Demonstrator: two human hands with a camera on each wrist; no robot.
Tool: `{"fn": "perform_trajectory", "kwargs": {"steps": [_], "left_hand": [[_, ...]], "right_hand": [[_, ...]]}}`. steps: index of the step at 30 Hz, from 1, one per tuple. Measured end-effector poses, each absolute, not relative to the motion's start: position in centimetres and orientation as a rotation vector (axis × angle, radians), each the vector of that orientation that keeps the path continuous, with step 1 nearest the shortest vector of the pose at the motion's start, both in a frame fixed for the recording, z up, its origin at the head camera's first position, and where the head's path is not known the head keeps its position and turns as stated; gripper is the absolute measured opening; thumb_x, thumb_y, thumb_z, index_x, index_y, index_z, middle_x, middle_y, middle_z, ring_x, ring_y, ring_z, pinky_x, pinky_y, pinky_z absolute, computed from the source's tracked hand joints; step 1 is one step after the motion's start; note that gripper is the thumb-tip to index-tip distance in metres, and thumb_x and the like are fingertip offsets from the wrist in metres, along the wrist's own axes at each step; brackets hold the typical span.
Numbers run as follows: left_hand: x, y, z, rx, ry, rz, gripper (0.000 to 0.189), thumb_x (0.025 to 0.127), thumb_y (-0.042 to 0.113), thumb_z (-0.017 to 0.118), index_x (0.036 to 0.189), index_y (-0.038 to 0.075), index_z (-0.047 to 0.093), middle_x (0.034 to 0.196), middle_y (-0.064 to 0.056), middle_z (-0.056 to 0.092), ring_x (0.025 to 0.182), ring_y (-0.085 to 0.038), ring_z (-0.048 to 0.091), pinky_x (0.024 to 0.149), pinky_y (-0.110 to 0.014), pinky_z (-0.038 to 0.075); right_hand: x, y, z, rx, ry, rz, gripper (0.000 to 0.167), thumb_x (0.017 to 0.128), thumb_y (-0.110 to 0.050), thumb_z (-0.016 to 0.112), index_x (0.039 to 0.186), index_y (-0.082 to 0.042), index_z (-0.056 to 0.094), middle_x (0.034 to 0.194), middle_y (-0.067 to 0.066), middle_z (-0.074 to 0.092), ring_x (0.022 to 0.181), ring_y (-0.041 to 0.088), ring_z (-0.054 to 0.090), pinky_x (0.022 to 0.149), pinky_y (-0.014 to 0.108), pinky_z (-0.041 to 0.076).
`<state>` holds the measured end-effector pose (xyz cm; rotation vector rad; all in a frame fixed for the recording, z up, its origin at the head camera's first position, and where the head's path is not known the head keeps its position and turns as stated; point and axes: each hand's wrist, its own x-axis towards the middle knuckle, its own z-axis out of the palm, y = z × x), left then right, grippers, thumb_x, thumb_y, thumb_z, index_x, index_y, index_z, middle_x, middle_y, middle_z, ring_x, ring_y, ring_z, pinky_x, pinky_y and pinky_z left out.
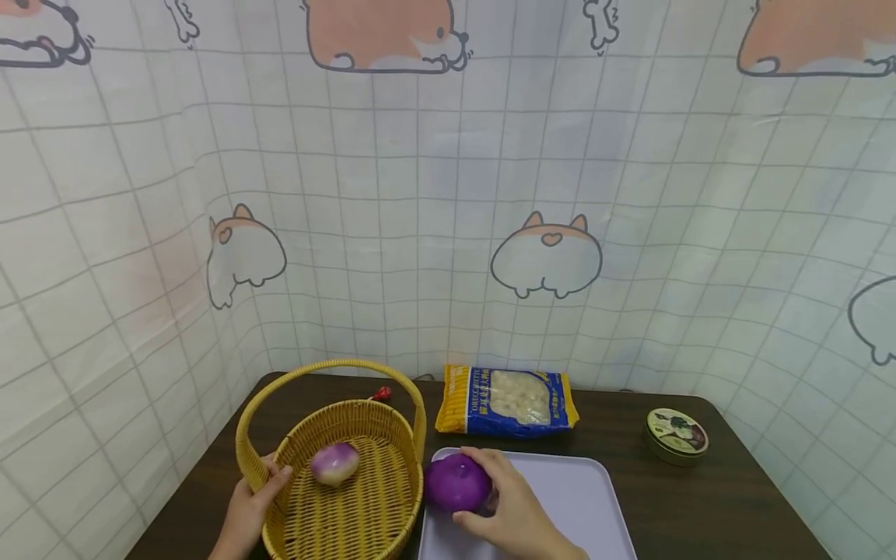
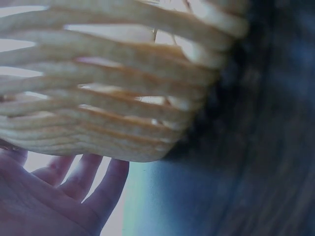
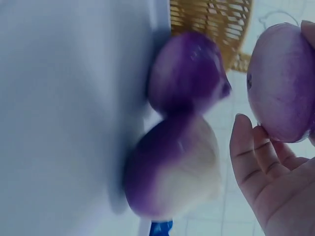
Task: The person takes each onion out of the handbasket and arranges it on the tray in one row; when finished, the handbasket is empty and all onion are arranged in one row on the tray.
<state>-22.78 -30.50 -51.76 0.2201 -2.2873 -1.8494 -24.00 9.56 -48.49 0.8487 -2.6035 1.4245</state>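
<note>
My right hand (image 1: 514, 509) holds a purple onion (image 1: 456, 484) between thumb and fingers, above the left part of a lavender tray (image 1: 584, 498). In the right wrist view, that onion has a paler striped side. Two more round vegetables lie against the tray there: a purple one with a pointed tip (image 3: 184, 73) and a purple-and-white one (image 3: 174, 169). My left hand (image 1: 250, 505) grips the left rim of a yellow wicker basket (image 1: 343, 529), thumb over the edge. In the left wrist view, its fingers (image 2: 110, 184) reach beneath the weave. A purple-and-white turnip-like vegetable (image 1: 335, 464) lies inside the basket.
Behind the tray lies a yellow and blue pasta bag (image 1: 518, 400). A round tin (image 1: 676, 437) stands on the dark table (image 1: 735, 498) at the right. A small red object (image 1: 381, 394) sits behind the basket, whose tall handle (image 1: 343, 363) arches over it. A patterned curtain (image 1: 434, 187) hangs behind.
</note>
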Motion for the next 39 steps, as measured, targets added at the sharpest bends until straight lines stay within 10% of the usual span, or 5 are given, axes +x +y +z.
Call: {"fn": "perform_trajectory", "kwargs": {"steps": [18, 39], "left_hand": [[-22.8, -30.3, -51.9, 0.195, -2.261, -1.832, 0.036, 0.099, 0.024, 0.058, 0.097, -0.007, 0.04, 0.135, -0.03, 0.043, 0.136, -0.045, 0.03, 0.107, -0.064, 0.023], [-22.7, -30.2, -51.8, 0.192, -2.25, -1.84, 0.037, 0.1, 0.025, 0.058, 0.099, -0.008, 0.04, 0.14, -0.032, 0.041, 0.133, -0.043, 0.034, 0.108, -0.059, 0.026]], "right_hand": [[-24.6, 14.5, -47.3, 0.508, -2.541, 1.522, 0.072, 0.072, -0.012, 0.081, 0.135, -0.03, 0.052, 0.13, -0.003, 0.052, 0.101, 0.017, 0.058, 0.076, 0.027, 0.053], [-25.9, 19.7, -48.3, 0.382, -2.727, 1.244, 0.071, 0.069, -0.024, 0.086, 0.132, -0.011, 0.054, 0.121, 0.009, 0.057, 0.102, 0.022, 0.06, 0.074, 0.031, 0.055]]}}
